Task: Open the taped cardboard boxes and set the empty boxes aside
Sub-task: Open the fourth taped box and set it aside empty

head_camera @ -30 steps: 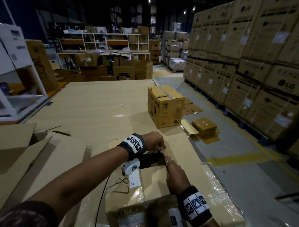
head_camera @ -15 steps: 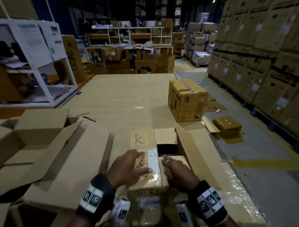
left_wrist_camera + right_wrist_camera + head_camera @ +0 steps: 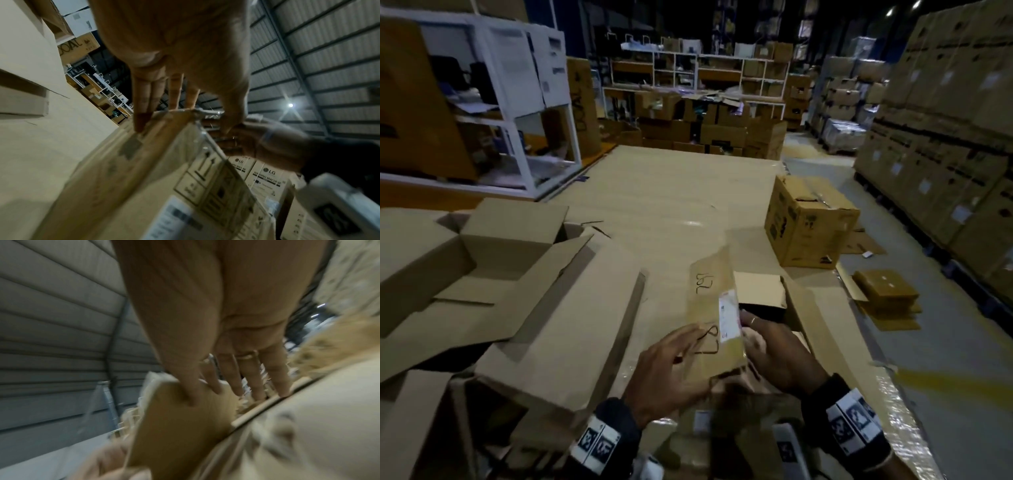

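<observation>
A brown cardboard box (image 3: 760, 291) lies open in front of me on the cardboard-covered table (image 3: 671, 192). Its long left flap (image 3: 709, 294), with handwritten marks and a white label, stands tilted up. My left hand (image 3: 674, 370) lies flat against the flap's outer face, fingers straight. My right hand (image 3: 774, 353) holds the flap from the inner side. In the right wrist view the thumb (image 3: 191, 395) pinches the flap (image 3: 174, 426) against the fingers. The left wrist view shows straight fingers (image 3: 141, 113) touching the taped box (image 3: 144, 178). What is inside the box is hidden.
Opened empty boxes (image 3: 500, 274) crowd the table's left side. Another closed box (image 3: 808, 222) stands at the far right edge. Flattened cardboard (image 3: 883, 294) lies on the floor to the right, beyond it tall stacks of cartons (image 3: 945, 137). White shelving (image 3: 517, 102) stands at the left.
Both hands have come back from the box's far end to its near part. The left flap, lying flat half a second ago, is now raised between my hands.
</observation>
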Action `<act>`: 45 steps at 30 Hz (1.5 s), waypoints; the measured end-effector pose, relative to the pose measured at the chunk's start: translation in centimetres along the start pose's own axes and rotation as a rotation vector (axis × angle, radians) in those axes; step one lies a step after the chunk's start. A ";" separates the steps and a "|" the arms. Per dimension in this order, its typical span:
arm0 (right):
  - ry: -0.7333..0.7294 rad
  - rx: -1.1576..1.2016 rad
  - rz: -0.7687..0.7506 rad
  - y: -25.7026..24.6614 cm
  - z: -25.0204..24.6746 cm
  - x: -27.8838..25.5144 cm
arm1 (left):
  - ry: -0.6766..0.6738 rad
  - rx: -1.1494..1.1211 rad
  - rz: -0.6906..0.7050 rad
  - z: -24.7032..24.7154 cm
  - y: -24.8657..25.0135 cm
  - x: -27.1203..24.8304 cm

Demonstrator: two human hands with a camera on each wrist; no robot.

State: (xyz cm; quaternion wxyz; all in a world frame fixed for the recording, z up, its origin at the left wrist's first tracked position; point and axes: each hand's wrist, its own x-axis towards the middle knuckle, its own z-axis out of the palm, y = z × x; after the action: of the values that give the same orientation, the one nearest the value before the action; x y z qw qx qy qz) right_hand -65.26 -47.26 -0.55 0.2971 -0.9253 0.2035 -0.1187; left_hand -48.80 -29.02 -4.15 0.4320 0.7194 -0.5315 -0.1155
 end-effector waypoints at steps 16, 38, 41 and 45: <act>-0.640 -0.512 -0.403 -4.4 3.2 11.8 | 0.404 0.359 -0.483 2.6 -1.1 -4.6; -0.583 -0.569 -0.213 -1.8 1.3 19.7 | 0.165 0.089 -0.466 4.6 -0.4 2.2; -0.592 -0.563 -0.234 -1.6 1.6 20.2 | 0.185 0.116 -0.509 5.1 -0.1 2.3; -0.576 -0.534 -0.303 -1.3 1.6 20.4 | 0.215 0.103 -0.500 5.7 -0.6 2.3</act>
State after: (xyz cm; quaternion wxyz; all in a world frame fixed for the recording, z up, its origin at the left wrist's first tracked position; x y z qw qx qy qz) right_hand -46.15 -54.63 1.04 0.0708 -0.9847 -0.0028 0.1595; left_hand -51.05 -33.77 -7.33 0.4067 0.8575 -0.2936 -0.1146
